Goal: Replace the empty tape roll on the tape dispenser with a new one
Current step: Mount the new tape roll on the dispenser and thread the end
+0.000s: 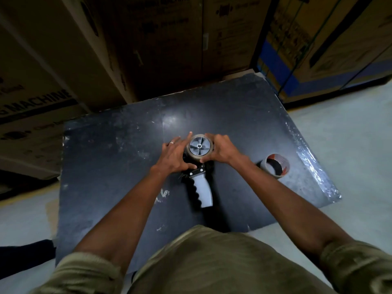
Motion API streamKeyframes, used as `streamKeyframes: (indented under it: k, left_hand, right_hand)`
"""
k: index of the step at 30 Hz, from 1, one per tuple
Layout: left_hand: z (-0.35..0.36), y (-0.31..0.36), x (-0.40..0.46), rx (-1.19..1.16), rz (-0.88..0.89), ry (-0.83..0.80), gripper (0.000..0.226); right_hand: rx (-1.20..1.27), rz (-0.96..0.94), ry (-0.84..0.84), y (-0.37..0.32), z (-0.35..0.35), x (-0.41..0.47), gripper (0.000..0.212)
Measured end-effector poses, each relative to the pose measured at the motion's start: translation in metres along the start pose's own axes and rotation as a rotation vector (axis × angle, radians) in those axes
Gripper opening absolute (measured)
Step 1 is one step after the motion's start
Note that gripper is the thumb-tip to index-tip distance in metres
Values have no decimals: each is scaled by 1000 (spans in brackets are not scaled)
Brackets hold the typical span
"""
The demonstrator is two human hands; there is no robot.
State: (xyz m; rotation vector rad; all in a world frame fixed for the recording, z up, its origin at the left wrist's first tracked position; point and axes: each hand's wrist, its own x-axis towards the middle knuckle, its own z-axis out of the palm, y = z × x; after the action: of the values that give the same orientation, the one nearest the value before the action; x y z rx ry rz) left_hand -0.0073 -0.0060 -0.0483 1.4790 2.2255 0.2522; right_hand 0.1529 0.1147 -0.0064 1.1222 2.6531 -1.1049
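Both hands, left hand (176, 154) and right hand (220, 150), squeeze the round brown tape roll (199, 148) atop the grey-handled tape dispenser (202, 187) mid-frame.

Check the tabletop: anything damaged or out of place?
Minor only. The dark table is scuffed with pale scratches, and wrinkled clear film is bunched along its right edge. A tape roll sits loose on the right. Both hands, left hand and right hand, grip the roll on the dispenser.
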Motion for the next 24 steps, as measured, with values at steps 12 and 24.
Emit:
streamKeyframes:
  k: [12, 24]
  left_hand:
    - [15, -6, -15, -31, -107, 213, 54]
    - [23, -8, -14, -150, -57, 325, 10]
  right_hand:
    - [-32, 17, -11, 4, 9, 5, 88]
    - [-23, 19, 21, 12, 17, 7, 91]
